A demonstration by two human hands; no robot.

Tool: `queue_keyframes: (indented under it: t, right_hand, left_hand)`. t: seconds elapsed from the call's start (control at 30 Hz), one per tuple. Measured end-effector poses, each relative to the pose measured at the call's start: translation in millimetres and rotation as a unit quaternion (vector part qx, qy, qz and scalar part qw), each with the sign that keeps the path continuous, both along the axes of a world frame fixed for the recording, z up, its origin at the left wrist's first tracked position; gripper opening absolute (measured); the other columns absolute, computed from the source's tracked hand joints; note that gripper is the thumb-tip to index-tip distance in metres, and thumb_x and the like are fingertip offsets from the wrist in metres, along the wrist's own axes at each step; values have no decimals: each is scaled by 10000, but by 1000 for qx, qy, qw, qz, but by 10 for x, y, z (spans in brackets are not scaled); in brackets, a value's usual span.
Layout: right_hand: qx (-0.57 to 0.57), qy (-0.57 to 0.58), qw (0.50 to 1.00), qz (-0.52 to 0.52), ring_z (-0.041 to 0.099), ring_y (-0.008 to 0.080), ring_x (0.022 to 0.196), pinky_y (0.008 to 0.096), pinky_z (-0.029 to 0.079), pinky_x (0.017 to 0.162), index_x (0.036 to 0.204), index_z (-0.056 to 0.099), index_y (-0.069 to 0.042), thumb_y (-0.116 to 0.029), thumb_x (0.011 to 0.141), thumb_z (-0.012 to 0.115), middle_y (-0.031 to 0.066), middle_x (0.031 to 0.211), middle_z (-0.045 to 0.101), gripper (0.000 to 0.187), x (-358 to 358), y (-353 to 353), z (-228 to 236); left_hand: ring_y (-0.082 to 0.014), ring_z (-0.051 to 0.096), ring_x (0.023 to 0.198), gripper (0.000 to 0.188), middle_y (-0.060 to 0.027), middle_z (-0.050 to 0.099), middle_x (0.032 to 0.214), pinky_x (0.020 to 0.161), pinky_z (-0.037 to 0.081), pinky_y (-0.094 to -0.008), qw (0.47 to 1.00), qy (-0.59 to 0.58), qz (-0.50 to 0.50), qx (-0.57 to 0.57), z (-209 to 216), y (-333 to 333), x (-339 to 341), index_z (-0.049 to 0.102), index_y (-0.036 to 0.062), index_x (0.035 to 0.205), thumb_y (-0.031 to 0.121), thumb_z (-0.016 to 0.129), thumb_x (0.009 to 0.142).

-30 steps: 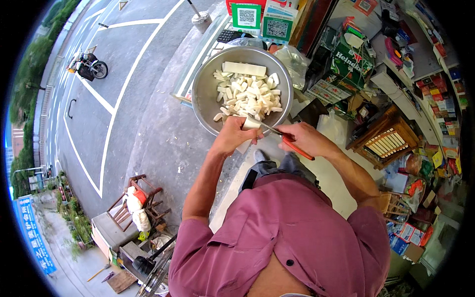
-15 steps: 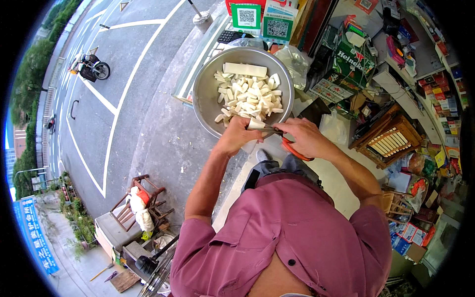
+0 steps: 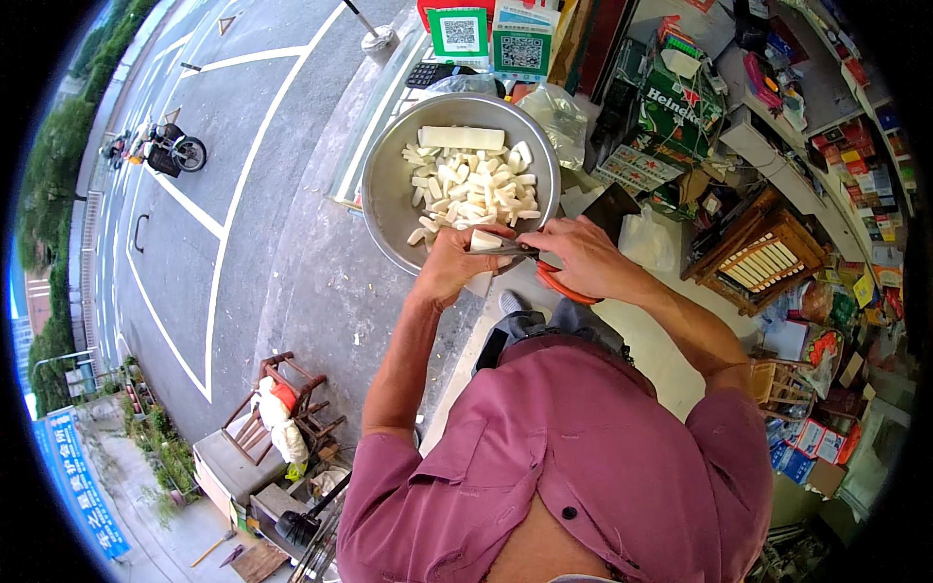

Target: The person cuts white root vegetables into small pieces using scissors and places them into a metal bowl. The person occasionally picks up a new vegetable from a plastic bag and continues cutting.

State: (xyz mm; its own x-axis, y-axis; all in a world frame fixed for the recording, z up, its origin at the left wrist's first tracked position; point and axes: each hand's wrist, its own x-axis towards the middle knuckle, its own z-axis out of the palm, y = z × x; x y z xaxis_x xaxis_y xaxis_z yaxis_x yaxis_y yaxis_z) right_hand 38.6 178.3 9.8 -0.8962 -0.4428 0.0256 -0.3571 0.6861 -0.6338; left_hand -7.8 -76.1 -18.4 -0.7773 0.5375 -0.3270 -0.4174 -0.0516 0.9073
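A wide steel bowl [image 3: 387,180] stands in front of me, holding many chopped white food pieces [image 3: 481,189]. One longer white block [image 3: 462,138] lies along its far side. Over the bowl's near rim, my left hand [image 3: 447,265] is closed on a white piece [image 3: 484,239] whose exact kind I cannot make out. Closed round orange-handled scissors [image 3: 569,290] is my right hand [image 3: 583,255]. The dark blades point left, against the held piece and close to my left fingers, which partly hide where they meet it.
Behind the bowl are payment signs [image 3: 522,51], a calculator [image 3: 437,74] and a clear plastic bag [image 3: 559,121]. Green cartons [image 3: 675,112] and a wooden rack [image 3: 758,257] crowd the right. At left, wooden stools [image 3: 292,398] stand near the road, where a motorcycle [image 3: 173,151] is parked.
The view has shifted slightly, moving the bowl and both hands a little left in the picture. My hands keep hold of the white piece and the scissors. Another vehicle shows beside the motorcycle.
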Motion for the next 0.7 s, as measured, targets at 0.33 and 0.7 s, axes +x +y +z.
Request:
queue_keyframes:
  t: [0.33,0.7]
  right_hand:
    - [-139,-199,967,-78,476,69,620,283,414,588,1203,758,-28,-147,885,827,11,643,517,346,-2,191,73]
    - [-181,-264,947,-33,505,64,717,289,442,642,1332,698,-26,-112,911,792,-20,756,553,439,46,335,-103]
  left_hand:
    - [-285,694,1097,551,-174,703,1198,896,633,-484,955,-199,135,175,-70,-99,15,560,-56,1391,428,479,1140]
    - [-215,743,813,347,-136,724,1090,473,509,-245,987,-112,66,92,107,38,327,505,81,1377,335,504,1140]
